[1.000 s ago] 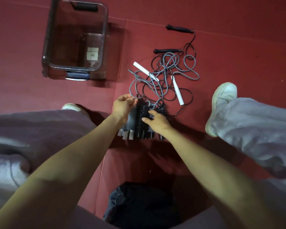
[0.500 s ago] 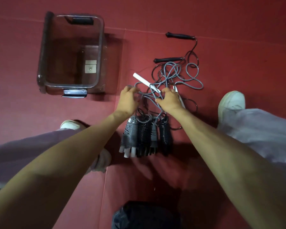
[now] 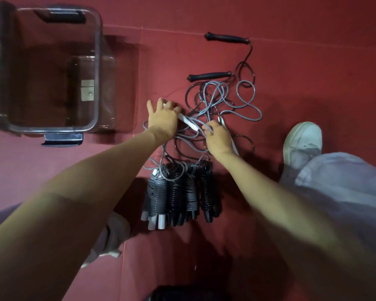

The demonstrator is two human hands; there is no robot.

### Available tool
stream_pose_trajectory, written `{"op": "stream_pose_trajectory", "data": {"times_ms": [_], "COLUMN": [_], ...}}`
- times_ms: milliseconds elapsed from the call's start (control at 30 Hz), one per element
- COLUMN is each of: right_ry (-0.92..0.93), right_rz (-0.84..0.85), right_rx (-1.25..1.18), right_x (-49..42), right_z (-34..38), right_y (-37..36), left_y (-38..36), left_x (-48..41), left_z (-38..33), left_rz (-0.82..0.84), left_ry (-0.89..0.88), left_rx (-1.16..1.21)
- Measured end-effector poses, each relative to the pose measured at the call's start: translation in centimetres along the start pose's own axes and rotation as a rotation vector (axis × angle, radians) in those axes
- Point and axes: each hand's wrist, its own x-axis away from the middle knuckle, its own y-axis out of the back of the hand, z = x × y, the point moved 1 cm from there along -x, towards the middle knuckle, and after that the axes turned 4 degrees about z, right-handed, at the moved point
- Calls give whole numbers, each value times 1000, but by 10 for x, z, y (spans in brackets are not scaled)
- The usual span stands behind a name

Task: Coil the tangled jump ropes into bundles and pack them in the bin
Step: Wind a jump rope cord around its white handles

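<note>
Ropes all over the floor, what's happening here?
A person on a red mat is untangling jump ropes. Their left hand rests spread over a white handle, while the right hand pinches a grey cord from the loose tangle. Several coiled bundles lie side by side just in front of them. The clear bin stands off to the left with no ropes in it yet.

Dim, reddish light, soft shadows under the arms; wide-angle stretch — blurred edges
</note>
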Motion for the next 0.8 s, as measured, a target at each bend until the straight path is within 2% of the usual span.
{"op": "stream_pose_trajectory", "data": {"times_ms": [67, 200, 267, 333, 400, 467, 533, 600, 633, 667, 733, 800], "right_ry": [-67, 27, 14, -34, -89, -156, -187, -170, -167, -167, -190, -219], "right_rz": [-39, 17, 36, -88, -193, -133, -27, 4, 6, 7, 27, 65], "right_rx": [-171, -340, -437, -439, -228, -26, 48, 62, 70, 84, 116, 157], "right_x": [-1, 5, 11, 13, 12, 19, 30, 38, 39, 40, 37, 35], "right_z": [-4, -12, -16, -24, -36, -46, -51, -50, -49, -49, -49, -49], "right_y": [6, 19, 26, 30, 33, 30, 24, 20, 19, 19, 19, 20], "left_y": [-3, 1, 5, 10, 15, 19, 22, 27, 28, 29, 29, 27], "left_x": [-2, 6, 14, 26, 41, 54, 67, 79, 84, 88, 96, 99], "left_z": [1, 5, 8, 13, 17, 16, 8, -2, -6, -8, -10, -5], "left_rz": [-37, -137, -197, -240, -233, -261, -266, -145, -37, 79, 334, 451], "left_ry": [-19, -54, -62, -59, 20, 117, 194, 258, 279, 281, 247, 195], "left_rx": [-45, -33, 30, 122, 373, 651, 929, 1249, 1303, 1253, 980, 614]}}
